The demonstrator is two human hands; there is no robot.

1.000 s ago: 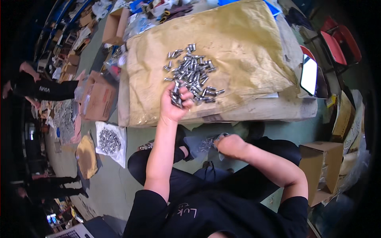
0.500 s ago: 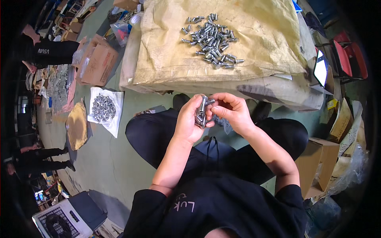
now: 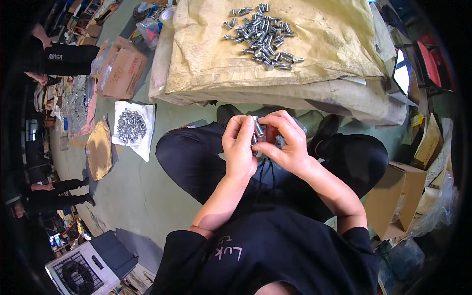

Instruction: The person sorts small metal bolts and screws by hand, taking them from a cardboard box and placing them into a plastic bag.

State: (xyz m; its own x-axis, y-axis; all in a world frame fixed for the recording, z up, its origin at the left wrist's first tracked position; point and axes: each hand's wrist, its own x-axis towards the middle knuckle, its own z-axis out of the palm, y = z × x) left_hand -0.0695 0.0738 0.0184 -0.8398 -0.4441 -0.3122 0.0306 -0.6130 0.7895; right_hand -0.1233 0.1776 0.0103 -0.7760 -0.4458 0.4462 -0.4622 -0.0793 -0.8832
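Above my lap, my left hand (image 3: 239, 150) is closed around a few shiny metal bolts (image 3: 258, 129), part of which its fingers and palm hide. My right hand (image 3: 289, 142) meets it from the other side, its index finger and thumb curled against the same bolts. How many are held is hidden between the hands. Ahead, a loose pile of similar bolts (image 3: 265, 39) lies on a stained yellowish cloth (image 3: 201, 59) over a low table.
On the floor to the left, a white sheet (image 3: 146, 151) bears more small metal parts, beside a tan sack (image 3: 99, 152) and a cardboard box (image 3: 129, 73). An open carton (image 3: 396, 201) stands at my right. Two people are at the far left, near a fan unit (image 3: 81, 270).
My hands have drawn closer together, and my left hand has turned so the bolts are more covered. The view has shifted slightly; the pile looks the same.
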